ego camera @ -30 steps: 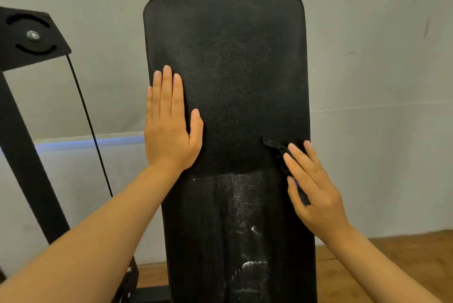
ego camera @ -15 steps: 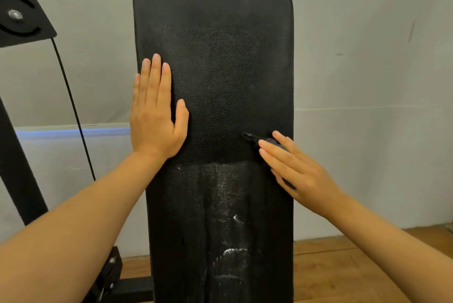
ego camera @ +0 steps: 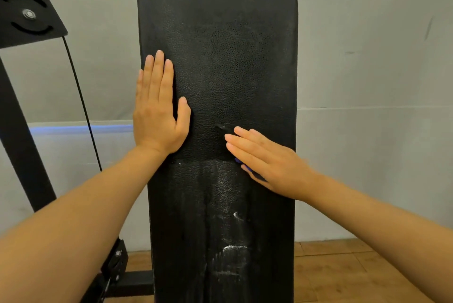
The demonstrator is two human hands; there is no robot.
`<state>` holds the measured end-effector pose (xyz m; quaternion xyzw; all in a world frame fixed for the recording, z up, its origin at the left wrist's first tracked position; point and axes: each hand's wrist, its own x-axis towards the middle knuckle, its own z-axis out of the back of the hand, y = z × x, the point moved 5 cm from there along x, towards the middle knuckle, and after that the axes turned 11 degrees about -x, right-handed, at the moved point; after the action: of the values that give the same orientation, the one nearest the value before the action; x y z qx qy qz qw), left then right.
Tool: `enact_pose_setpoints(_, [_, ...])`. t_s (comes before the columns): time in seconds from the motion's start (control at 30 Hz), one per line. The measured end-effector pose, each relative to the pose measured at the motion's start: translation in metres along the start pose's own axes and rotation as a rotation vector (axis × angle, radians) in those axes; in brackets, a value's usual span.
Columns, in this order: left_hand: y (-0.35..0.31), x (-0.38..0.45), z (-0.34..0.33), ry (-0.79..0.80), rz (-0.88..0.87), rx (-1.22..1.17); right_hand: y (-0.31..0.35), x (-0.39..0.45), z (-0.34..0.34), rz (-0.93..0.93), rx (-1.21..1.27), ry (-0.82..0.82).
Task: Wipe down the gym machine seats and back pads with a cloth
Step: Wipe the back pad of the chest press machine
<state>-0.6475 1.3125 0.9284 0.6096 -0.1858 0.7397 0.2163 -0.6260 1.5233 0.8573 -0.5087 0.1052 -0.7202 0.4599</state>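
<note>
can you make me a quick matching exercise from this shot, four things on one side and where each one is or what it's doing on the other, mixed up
Things:
1. left hand
2. right hand
3. cloth
4. floor

Places or states:
A. dark, mostly hidden under straight fingers
B. wooden, low behind the pad
C. flat on the back pad near its left edge
D. pressing the cloth against the pad's middle

Pairs: 1-C, 2-D, 3-A, 4-B

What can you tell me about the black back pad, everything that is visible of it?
The back pad is a tall, upright black panel with rounded top corners and a grained, leather-like cover. Its upper part looks dull and even; the lower part shows whitish streaks and smears. The left hand lies flat on its left edge. The right hand presses a dark cloth, mostly hidden, against its middle right.
</note>
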Motion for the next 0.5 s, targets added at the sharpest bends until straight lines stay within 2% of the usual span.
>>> enact_pose_setpoints(0.1, [0.001, -0.001, 0.001, -0.001, 0.003, -0.006, -0.012, -0.026, 0.008, 0.043, -0.015, 0.029])
enact_pose_setpoints(0.27, [0.003, 0.0, 0.001, -0.012, -0.006, -0.017, -0.018, -0.046, 0.009, -0.015, -0.025, 0.029])
enact_pose_setpoints(0.4, [0.002, 0.0, 0.001, -0.019, -0.014, -0.019, 0.007, -0.008, 0.001, -0.051, -0.02, -0.013])
enact_pose_setpoints(0.5, [0.001, -0.001, 0.001, -0.007, -0.011, -0.044, 0.029, 0.018, -0.01, -0.017, 0.02, 0.027])
